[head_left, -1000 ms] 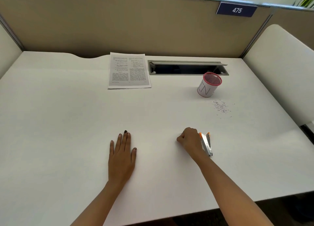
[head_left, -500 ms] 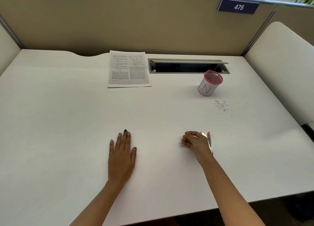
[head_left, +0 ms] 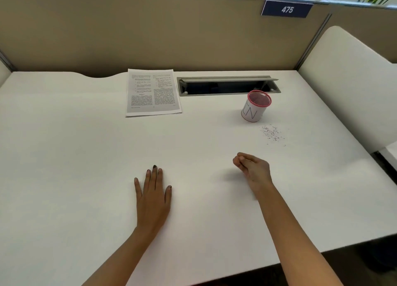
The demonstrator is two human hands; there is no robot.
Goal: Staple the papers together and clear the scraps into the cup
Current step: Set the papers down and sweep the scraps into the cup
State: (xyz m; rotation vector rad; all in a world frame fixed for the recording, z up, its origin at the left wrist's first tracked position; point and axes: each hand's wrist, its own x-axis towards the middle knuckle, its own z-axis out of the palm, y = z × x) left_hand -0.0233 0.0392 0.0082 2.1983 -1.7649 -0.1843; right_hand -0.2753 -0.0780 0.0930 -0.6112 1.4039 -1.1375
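The stack of printed white papers [head_left: 153, 92] lies at the back of the white flat desk [head_left: 64, 146], left of the grey metal cable slot [head_left: 227, 86]. The pink mesh cup [head_left: 254, 107] stands before the slot's right end, and the tiny paper scraps [head_left: 271, 133] lie near it, in front and to the right.

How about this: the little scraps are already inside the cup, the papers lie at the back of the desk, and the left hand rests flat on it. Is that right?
Not quite. The head view shows the scraps scattered loose on the desk, just on the near side of the cup, not inside it. The papers do lie at the back, and the left hand does rest flat.
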